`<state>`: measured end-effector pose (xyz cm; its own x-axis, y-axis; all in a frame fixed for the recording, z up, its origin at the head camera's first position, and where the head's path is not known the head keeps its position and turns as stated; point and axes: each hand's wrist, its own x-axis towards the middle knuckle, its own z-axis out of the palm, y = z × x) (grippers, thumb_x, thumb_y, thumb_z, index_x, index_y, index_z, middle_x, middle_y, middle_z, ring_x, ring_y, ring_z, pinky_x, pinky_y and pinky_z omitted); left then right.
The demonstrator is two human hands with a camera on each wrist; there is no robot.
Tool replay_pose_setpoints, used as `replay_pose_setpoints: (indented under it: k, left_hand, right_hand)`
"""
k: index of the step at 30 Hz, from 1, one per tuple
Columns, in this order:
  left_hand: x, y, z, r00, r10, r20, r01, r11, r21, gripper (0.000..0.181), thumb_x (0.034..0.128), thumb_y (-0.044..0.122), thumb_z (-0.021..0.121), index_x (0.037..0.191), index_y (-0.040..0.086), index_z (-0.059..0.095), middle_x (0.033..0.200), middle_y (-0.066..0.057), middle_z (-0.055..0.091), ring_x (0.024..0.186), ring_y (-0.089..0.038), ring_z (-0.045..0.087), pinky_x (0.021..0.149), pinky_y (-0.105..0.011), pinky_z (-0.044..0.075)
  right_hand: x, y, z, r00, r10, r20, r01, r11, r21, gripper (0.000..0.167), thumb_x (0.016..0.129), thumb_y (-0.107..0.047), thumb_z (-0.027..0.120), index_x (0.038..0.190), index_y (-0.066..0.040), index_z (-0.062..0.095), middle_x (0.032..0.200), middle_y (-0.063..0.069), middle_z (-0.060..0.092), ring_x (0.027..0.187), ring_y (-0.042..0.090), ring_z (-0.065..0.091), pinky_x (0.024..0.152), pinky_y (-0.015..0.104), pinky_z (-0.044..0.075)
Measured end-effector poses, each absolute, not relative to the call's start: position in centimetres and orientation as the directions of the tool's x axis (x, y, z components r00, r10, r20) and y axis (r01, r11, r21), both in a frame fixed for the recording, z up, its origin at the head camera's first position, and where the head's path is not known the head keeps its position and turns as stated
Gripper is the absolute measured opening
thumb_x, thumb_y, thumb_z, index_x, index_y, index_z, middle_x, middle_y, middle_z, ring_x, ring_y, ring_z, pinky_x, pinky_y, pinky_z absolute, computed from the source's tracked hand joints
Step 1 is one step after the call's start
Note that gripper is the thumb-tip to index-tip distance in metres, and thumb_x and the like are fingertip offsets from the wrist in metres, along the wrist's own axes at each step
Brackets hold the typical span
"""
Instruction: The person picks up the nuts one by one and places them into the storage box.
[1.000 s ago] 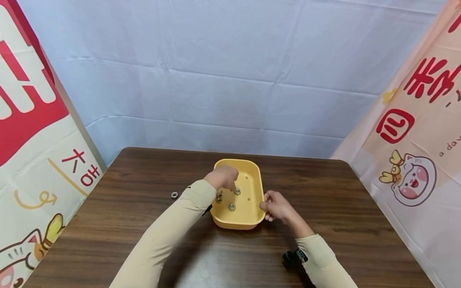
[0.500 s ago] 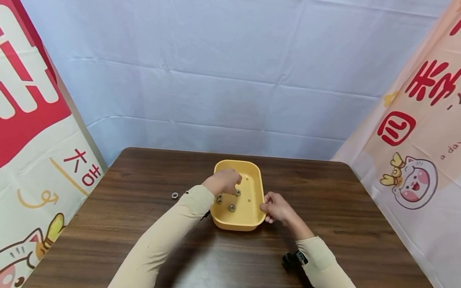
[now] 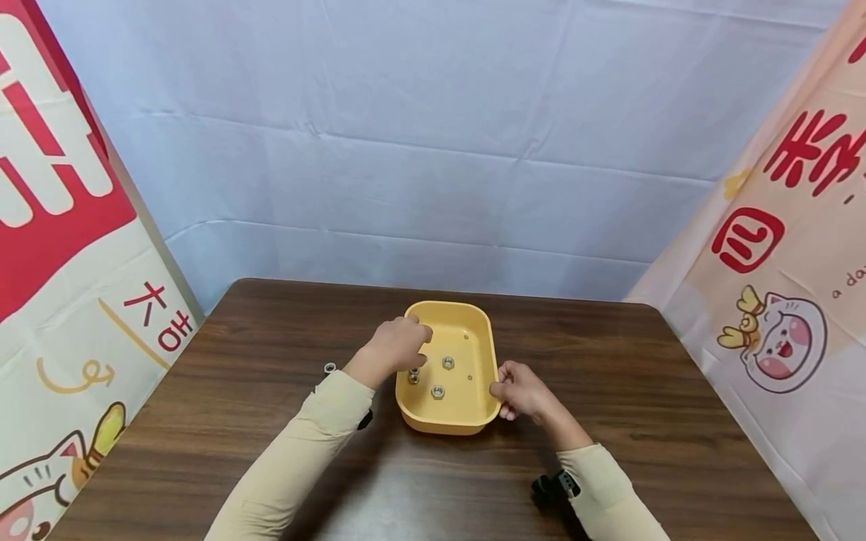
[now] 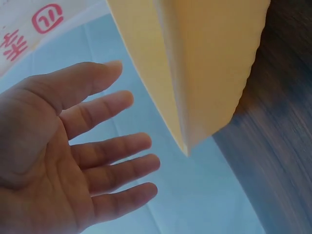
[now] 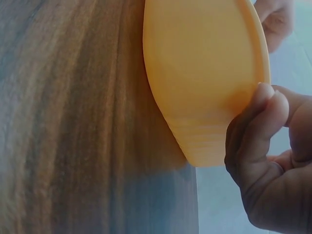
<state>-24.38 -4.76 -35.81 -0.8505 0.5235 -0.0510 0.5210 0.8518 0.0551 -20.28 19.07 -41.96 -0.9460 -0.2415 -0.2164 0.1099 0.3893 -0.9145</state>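
Observation:
A yellow plastic bin rests on the dark wooden table, with several metal hex nuts inside. One nut lies mid-floor, another nut nearer the front, and two more sit close together by the left wall. My left hand hovers over the bin's left rim; in the left wrist view its fingers are spread and the palm holds nothing. On the opposite side, my right hand pinches the right rim between thumb and curled fingers, which the right wrist view shows up close.
Left of the bin a single nut lies on the table, near my left forearm. Two tiny pieces on the bin floor are too small to identify. A pale blue cloth hangs behind, with printed cloths at both sides.
My left hand has risen from inside the bin and drawn back to the left, its fingers opening. The right hand keeps its grip and the bin stays put.

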Motion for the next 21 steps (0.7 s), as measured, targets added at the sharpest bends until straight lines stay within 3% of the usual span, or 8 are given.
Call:
replay_pose_setpoints:
  k: [7,15,21]
  left_hand:
    - [-23.5,-6.4,-36.2,-0.860,0.510,-0.002,0.509,0.859,0.057,0.028,0.0836,0.023,0.070,0.108,0.010,0.065,0.090,-0.005,0.054,0.075,-0.020,0.050,0.059,-0.034,0.048]
    - [-22.7,-8.8,-36.9,-0.854,0.517,0.066,0.521,0.848,0.101,0.011,0.0837,0.017,0.067,0.093,0.011,0.065,0.072,0.000,0.045,0.064,-0.018,0.044,0.052,-0.032,0.042]
    - [-22.1,-10.3,-37.2,-0.869,0.493,0.048,0.495,0.857,0.145,0.027,0.0820,0.023,0.072,0.107,0.012,0.066,0.086,-0.002,0.053,0.074,-0.018,0.051,0.060,-0.033,0.047]
  right_hand:
    - [-21.1,19.4,-43.1,-0.943,-0.254,-0.216,0.103,0.395,-0.913,0.011,0.081,0.003,0.051,0.088,0.003,0.043,0.061,0.015,0.054,0.041,0.014,0.051,0.035,0.023,0.044]
    - [-21.0,19.5,-43.0,-0.937,-0.269,-0.223,0.104,0.394,-0.913,0.010,0.082,0.002,0.050,0.088,0.003,0.043,0.063,0.019,0.056,0.041,0.014,0.051,0.036,0.023,0.045]
    - [-20.9,19.7,-43.2,-0.936,-0.274,-0.220,0.098,0.397,-0.913,0.011,0.082,0.001,0.050,0.089,0.004,0.044,0.061,0.013,0.055,0.042,0.014,0.051,0.037,0.023,0.045]
